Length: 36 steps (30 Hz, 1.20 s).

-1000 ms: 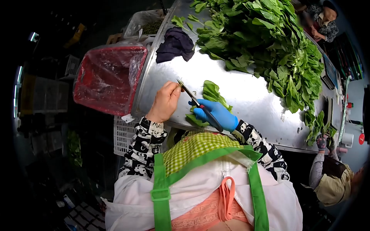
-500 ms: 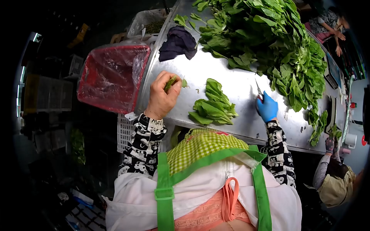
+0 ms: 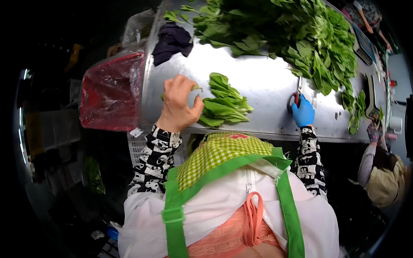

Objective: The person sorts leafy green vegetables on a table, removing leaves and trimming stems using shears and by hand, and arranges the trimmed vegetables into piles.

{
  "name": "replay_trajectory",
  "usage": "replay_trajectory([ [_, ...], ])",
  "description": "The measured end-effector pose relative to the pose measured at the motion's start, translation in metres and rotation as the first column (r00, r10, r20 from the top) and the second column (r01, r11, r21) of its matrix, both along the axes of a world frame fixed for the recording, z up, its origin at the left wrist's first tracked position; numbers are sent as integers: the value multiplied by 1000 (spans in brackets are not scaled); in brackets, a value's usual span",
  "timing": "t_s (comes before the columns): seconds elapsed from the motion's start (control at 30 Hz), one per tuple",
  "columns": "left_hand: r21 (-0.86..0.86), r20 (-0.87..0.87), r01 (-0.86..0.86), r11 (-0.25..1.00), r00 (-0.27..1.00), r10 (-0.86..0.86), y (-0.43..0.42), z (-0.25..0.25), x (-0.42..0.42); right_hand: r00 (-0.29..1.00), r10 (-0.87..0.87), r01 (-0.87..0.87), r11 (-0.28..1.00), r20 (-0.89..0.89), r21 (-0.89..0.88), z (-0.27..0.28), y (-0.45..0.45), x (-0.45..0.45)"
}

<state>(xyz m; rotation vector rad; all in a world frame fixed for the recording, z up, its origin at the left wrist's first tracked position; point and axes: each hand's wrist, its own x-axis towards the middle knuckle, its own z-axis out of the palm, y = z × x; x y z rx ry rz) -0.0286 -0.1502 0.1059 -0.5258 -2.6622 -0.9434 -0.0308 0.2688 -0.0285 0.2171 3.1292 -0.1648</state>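
Observation:
My left hand [image 3: 177, 102] hovers over the table's near left part, fingers curled and thumb apart from them. Bits of green leaf [image 3: 196, 87] peek out at the fingertips and at the hand's outer side. Just right of it lies a small bunch of leafy greens [image 3: 224, 103] on the metal table. My right hand [image 3: 303, 112], in a blue glove, is closed on scissors [image 3: 295, 99] with dark red handles; their blades point away from me. Beyond both hands rises a large heap of leafy greens [image 3: 258, 32].
A red crate [image 3: 112, 90] lined with clear plastic stands against the table's left edge. A dark cloth [image 3: 172, 43] lies near that edge. Loose greens [image 3: 355, 112] trail at the right. Another person [image 3: 385, 172] is at the right side, and one more at the far right corner.
The view has shifted, so the table appears higher and further left. My left hand has turned, its fingers more over the top. My right hand still holds the scissors.

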Motion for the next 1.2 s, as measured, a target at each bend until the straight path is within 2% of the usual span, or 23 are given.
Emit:
replay_trajectory([
  [0.03,-136,-125,85,987,987,-102,6,-5,-1,999,4,-4,1000,-44,-3,0,-2,2],
  [0.07,-127,-122,102,987,986,-117,14,-16,4,996,12,-12,1000,-91,-6,0,-6,6],
  [0.1,-160,-28,212,964,975,-220,21,-32,13,989,-2,-9,997,-145,-75,9,-18,11],
  [0.13,-185,68,321,929,947,-314,29,-45,20,962,47,-75,993,-270,-93,12,-27,16],
  [0.2,-203,102,375,905,927,-361,47,-70,28,899,167,-229,967,-405,-110,5,-38,23],
  [0.3,-221,102,482,848,876,-472,68,-93,30,940,159,-260,908,-303,-330,5,-63,34],
  [0.33,-234,88,490,840,871,-484,73,-94,28,925,156,-290,879,-346,-379,-2,-68,35],
  [0.4,-247,74,499,831,865,-497,84,-98,26,971,129,-220,807,-200,-548,0,-77,37],
  [0.47,-346,-17,486,803,852,-523,95,-110,29,968,157,-243,773,-195,-585,0,-89,39],
  [0.53,-386,-26,503,773,832,-555,101,-115,32,965,181,-259,737,-187,-625,-2,-99,41],
  [0.6,-368,20,522,770,832,-554,102,-123,35,949,262,-314,704,-177,-637,-9,-108,37],
  [0.8,-298,51,486,821,867,-495,94,-139,47,946,277,-319,711,-168,-626,-18,-128,30],
  [0.9,-439,-100,358,824,892,-441,91,-127,48,916,321,-401,726,-240,-558,-21,-129,29],
  [0.93,-439,-100,356,825,893,-439,91,-121,49,931,283,-364,671,-230,-646,-22,-128,29],
  [0.97,-448,-29,287,847,942,-334,91,-115,51,945,248,-325,606,-216,-726,-23,-127,28],
  [1.03,-471,90,197,860,980,-175,89,-103,50,959,214,-278,579,-186,-767,-22,-122,27],
  [1.1,-456,115,184,871,982,-147,85,-102,47,980,165,-178,505,-108,-845,-15,-118,27],
  [1.2,-426,144,190,884,979,-141,81,-106,46,973,191,-208,498,-128,-842,-4,-108,21],
])
